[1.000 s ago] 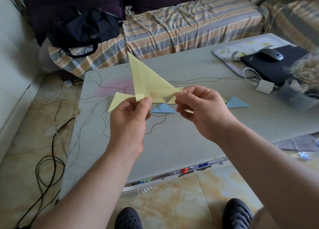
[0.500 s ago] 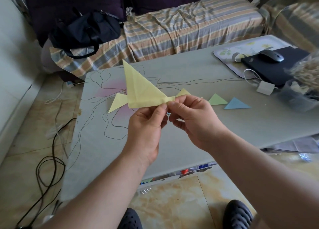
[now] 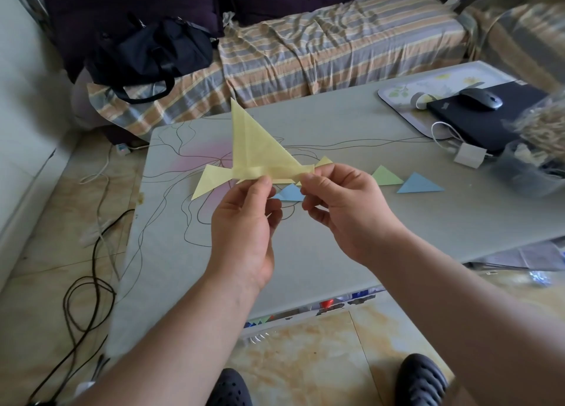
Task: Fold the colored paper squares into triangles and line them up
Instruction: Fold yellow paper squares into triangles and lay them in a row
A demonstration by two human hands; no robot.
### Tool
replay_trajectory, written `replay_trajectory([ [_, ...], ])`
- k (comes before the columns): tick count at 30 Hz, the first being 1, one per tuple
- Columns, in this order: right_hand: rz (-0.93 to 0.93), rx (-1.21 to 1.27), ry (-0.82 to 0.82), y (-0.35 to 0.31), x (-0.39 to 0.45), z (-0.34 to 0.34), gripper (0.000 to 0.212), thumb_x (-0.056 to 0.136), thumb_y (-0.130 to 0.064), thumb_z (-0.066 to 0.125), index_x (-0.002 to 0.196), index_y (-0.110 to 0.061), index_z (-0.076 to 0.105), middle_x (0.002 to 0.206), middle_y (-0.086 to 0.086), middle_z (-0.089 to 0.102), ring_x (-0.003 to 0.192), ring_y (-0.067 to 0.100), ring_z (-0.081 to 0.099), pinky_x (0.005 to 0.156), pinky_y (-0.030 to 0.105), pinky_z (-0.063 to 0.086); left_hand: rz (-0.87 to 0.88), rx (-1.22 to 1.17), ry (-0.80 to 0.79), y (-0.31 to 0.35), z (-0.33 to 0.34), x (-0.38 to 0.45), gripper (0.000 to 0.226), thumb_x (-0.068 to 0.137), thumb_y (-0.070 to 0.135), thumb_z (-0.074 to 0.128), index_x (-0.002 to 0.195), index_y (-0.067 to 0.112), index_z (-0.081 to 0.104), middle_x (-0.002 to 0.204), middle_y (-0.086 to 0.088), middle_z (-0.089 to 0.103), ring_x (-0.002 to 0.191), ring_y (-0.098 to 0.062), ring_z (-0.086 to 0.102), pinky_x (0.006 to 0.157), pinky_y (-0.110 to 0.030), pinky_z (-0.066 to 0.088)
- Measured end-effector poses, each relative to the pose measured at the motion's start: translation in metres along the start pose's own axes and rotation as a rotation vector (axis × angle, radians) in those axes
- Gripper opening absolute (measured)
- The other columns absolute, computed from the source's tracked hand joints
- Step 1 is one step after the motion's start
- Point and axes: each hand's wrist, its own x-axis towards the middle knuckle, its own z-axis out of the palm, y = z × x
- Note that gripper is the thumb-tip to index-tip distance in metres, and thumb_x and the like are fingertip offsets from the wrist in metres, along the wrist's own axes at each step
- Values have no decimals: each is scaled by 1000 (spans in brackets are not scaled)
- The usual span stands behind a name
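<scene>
Both hands pinch yellow paper (image 3: 256,148) above grey table (image 3: 336,228) by striped sofa (image 3: 321,47).

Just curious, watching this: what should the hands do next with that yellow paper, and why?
Probably press the bottom fold flat. Both hands, left and right, pinch the yellow paper in the air along its lower edge, and finished triangles such as the green one already lie on the table.

No text, label, brand, number or sign can be read; a small pale mark on the black laptop (image 3: 489,121) is too blurred to make out.
</scene>
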Motion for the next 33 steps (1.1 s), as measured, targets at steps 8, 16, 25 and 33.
replay_trajectory([
  [8, 21, 1, 13, 0, 1, -1, 25, 95, -10, 71, 72, -17, 64, 75, 3, 66, 64, 17, 59, 75, 36, 48, -14, -43, -26, -3, 1, -5, 27, 102, 16, 63, 76, 23, 62, 70, 6, 63, 62, -9, 55, 66, -24, 51],
  [16, 25, 10, 30, -3, 2, -5, 25, 95, -9, 70, 72, -17, 64, 73, 3, 66, 63, 17, 59, 72, 34, 48, -15, -60, 16, 3, -2, -1, 23, 103, 18, 63, 80, 22, 64, 72, 4, 65, 62, -9, 57, 65, -25, 52],
  [25, 27, 17, 32, -4, 2, -5, 25, 95, -9, 70, 71, -16, 64, 72, 5, 66, 63, 18, 59, 73, 35, 48, 61, -16, 4, -4, -1, -2, 21, 109, 30, 49, 101, 17, 63, 79, -3, 69, 64, -15, 59, 64, -28, 52],
  [33, -5, 11, -35, -8, 4, -13, 36, 95, -10, 71, 62, -23, 64, 70, 5, 63, 62, 17, 59, 70, 32, 48, -56, -71, 4, 7, -7, 9, 39, 109, 46, 41, 116, 19, 68, 82, -2, 73, 66, -15, 64, 67, -29, 54],
])
